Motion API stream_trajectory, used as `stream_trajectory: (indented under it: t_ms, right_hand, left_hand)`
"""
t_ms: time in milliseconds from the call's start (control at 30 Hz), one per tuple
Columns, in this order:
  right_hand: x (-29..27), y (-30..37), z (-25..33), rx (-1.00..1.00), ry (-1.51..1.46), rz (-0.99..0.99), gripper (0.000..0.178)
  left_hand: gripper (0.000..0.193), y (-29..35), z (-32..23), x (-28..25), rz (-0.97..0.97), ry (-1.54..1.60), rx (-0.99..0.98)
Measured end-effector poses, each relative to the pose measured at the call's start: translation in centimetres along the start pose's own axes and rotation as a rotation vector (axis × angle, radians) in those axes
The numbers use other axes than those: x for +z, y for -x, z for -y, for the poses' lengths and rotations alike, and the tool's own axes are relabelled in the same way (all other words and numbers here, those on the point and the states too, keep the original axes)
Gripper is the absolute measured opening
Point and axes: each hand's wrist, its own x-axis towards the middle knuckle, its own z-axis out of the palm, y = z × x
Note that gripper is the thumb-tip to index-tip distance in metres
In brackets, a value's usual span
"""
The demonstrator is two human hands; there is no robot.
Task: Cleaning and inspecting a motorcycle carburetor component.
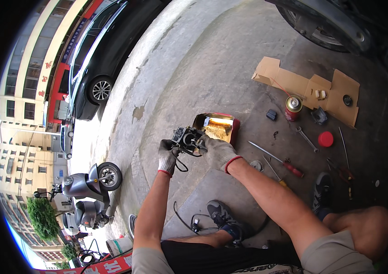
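Both my hands wear grey work gloves with red cuffs. My left hand (167,156) is closed round the left side of a dark metal carburetor (186,138), from which a thin black hose loops down. At its right side my right hand (217,153) grips the same carburetor, with the fingertips partly hidden against it. Just behind the hands lies a shallow red tin (236,130), gold inside and stained with brownish liquid. The carburetor overlaps the tin's near left edge in this view.
To the right lie a red spray can (293,108), flattened cardboard (301,84) with small parts on it, a wrench (307,139), a red cap (325,139), a red-handled screwdriver (293,169) and pliers (345,173). A black cable (189,224) lies by my foot. Scooters (86,187) stand left.
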Motion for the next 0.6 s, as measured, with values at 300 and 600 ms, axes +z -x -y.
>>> stream_trajectory:
  t_ms: [300,600]
  right_hand:
    - [-1.4,0.0,1.1,-0.063,-0.214,-0.082,0.044]
    - [-1.5,0.6,1.0,0.007,-0.211,-0.36,0.035]
  left_hand:
    - [0.027,0.1,0.2,0.0,0.028,0.014,-0.022]
    - [0.018,-0.6,0.7,-0.4,0.007,0.117,-0.06]
